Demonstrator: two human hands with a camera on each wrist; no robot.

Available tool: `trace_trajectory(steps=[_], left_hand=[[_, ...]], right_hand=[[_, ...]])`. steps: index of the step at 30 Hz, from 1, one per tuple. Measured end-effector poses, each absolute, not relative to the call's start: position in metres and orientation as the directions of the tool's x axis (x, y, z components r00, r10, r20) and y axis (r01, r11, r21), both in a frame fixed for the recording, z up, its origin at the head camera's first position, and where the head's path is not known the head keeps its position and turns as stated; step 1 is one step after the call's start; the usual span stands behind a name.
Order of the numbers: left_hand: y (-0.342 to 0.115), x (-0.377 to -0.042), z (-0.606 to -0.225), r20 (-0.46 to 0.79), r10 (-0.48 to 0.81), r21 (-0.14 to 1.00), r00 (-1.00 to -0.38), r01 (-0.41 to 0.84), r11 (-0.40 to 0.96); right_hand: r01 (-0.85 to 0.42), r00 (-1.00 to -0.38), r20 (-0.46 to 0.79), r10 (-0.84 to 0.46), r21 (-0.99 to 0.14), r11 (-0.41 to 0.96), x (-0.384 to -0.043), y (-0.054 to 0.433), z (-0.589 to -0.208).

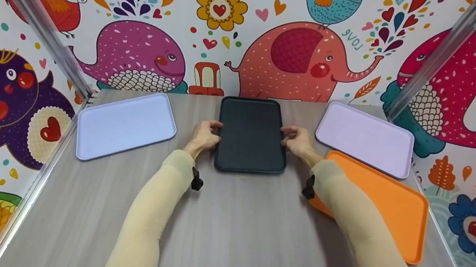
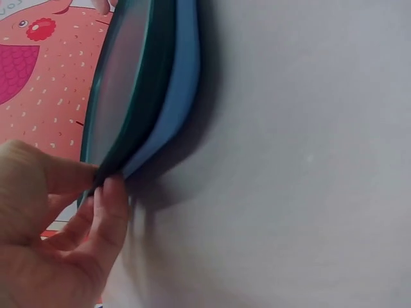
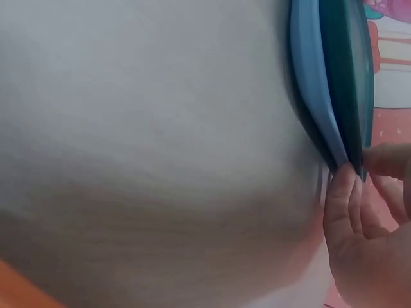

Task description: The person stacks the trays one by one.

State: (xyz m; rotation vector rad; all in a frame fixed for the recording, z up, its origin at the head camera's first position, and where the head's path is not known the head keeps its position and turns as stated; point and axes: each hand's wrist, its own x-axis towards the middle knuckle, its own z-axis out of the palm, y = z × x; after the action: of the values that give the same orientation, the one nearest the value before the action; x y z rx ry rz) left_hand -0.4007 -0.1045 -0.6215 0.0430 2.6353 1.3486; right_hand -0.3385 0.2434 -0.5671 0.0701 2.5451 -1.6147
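Observation:
A black-looking rectangular tray stands lengthwise at the middle of the table's far side. Its rim looks dark green in both wrist views. Under it shows the edge of a blue tray, which the head view hides. My left hand pinches the dark tray's left edge, thumb above and fingers below. On the opposite edge my right hand pinches in the same way, its fingertips close to the blue tray's rim. Whether either hand also grips the blue tray I cannot tell.
A light blue tray lies at the left on the grey table. At the right, a lilac tray lies behind an orange tray, partly under my right forearm. A cartoon-printed wall and metal posts bound the table.

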Motion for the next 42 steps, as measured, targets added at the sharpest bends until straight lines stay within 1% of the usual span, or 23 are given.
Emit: trace_trajectory(steps=[5, 7, 10, 15, 17, 18, 21, 22, 23, 28, 32, 37, 42], left_hand=[[-0.099, -0.399, -0.620, -0.108, 0.097, 0.789, -0.989, -0.026, 0.614], [-0.096, -0.395, -0.616, -0.106, 0.092, 0.780, -0.990, -0.025, 0.625], [-0.091, -0.383, -0.599, -0.127, 0.074, 0.770, -0.989, -0.051, 0.636], [-0.084, -0.363, -0.565, -0.121, 0.047, 0.752, -0.992, -0.060, 0.656], [-0.085, -0.363, -0.566, -0.094, 0.050, 0.745, -0.994, -0.037, 0.666], [-0.082, -0.358, -0.560, -0.098, 0.048, 0.741, -0.994, -0.040, 0.671], [-0.079, -0.352, -0.557, -0.089, 0.052, 0.716, -0.995, -0.028, 0.698], [-0.078, -0.351, -0.556, -0.091, 0.054, 0.707, -0.994, -0.026, 0.707], [-0.074, -0.344, -0.547, -0.108, 0.050, 0.694, -0.993, -0.039, 0.719], [-0.068, -0.338, -0.537, -0.120, 0.051, 0.649, -0.991, -0.040, 0.760], [-0.062, -0.336, -0.523, -0.084, 0.063, 0.642, -0.994, -0.006, 0.767], [-0.052, -0.337, -0.506, -0.022, 0.115, 0.652, -0.993, 0.073, 0.755], [-0.039, -0.334, -0.497, -0.013, 0.145, 0.660, -0.989, 0.100, 0.744]], right_hand=[[0.058, -0.998, -0.059, 0.011, -0.890, 0.453, -0.338, 0.242, -0.568], [0.057, -0.998, -0.050, 0.027, -0.882, 0.469, -0.337, 0.242, -0.569], [0.068, -0.998, -0.060, 0.031, -0.867, 0.493, -0.338, 0.241, -0.568], [0.050, -0.998, -0.063, -0.006, -0.843, 0.536, -0.339, 0.242, -0.561], [0.048, -0.997, -0.076, -0.028, -0.833, 0.551, -0.338, 0.242, -0.558], [0.050, -0.995, -0.087, -0.040, -0.828, 0.558, -0.337, 0.242, -0.556], [0.062, -0.990, -0.124, -0.070, -0.817, 0.573, -0.332, 0.244, -0.554], [0.059, -0.988, -0.130, -0.080, -0.812, 0.581, -0.331, 0.244, -0.553], [0.061, -0.986, -0.139, -0.090, -0.810, 0.583, -0.329, 0.245, -0.552], [0.039, -0.980, -0.151, -0.132, -0.787, 0.615, -0.321, 0.249, -0.543], [0.013, -0.979, -0.142, -0.149, -0.765, 0.644, -0.313, 0.254, -0.533], [-0.005, -0.981, -0.128, -0.144, -0.729, 0.684, -0.297, 0.270, -0.527], [-0.002, -0.984, -0.125, -0.127, -0.706, 0.709, -0.281, 0.288, -0.523]])
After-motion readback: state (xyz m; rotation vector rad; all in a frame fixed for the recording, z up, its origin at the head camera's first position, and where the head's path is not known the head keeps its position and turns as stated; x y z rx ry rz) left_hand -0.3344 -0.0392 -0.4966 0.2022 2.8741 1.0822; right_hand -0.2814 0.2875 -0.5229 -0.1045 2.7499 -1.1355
